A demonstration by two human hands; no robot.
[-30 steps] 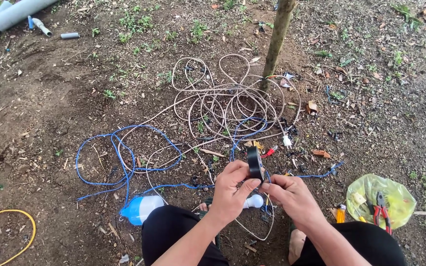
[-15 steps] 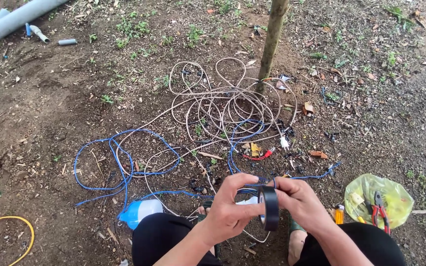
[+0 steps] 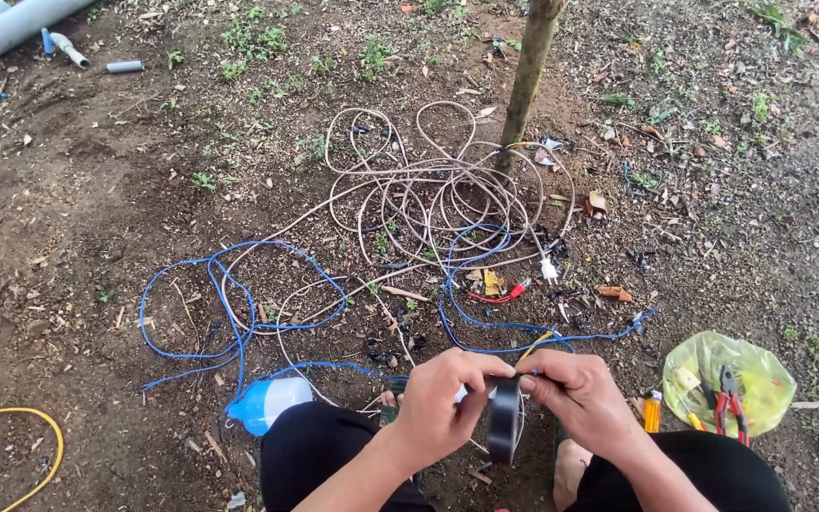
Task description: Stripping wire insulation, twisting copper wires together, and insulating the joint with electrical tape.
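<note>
- Head view, lower middle of the frame: the left hand point(image 3: 443, 403) and right hand point(image 3: 580, 393) met just above the knees, fingertips of both pinched together on a wire joint that was hidden between them.
- A tape roll point(image 3: 504, 422), black, hung on edge directly under the meeting point, between the two hands; its top sat against the right hand's fingers, and the left hand's thumb closed just beside it.
- Both hands were clamped shut, the left on the joint, the right on the tape end and joint; how much tape was drawn out could not be told.
- Centre: a tangled beige cable point(image 3: 438, 194) lay on the dirt at the foot of a thin trunk point(image 3: 531, 71).
- Left of centre: blue wire point(image 3: 229, 303) looped over the soil toward the hands.
- Lower left: a blue-and-white bulb point(image 3: 267, 403) lay beside the left knee; a yellow hose point(image 3: 21, 446) curved at the frame edge.
- Lower right: a green bag point(image 3: 727, 379) held red pliers point(image 3: 727, 398).
- Upper left: grey pipes point(image 3: 21, 24).
</note>
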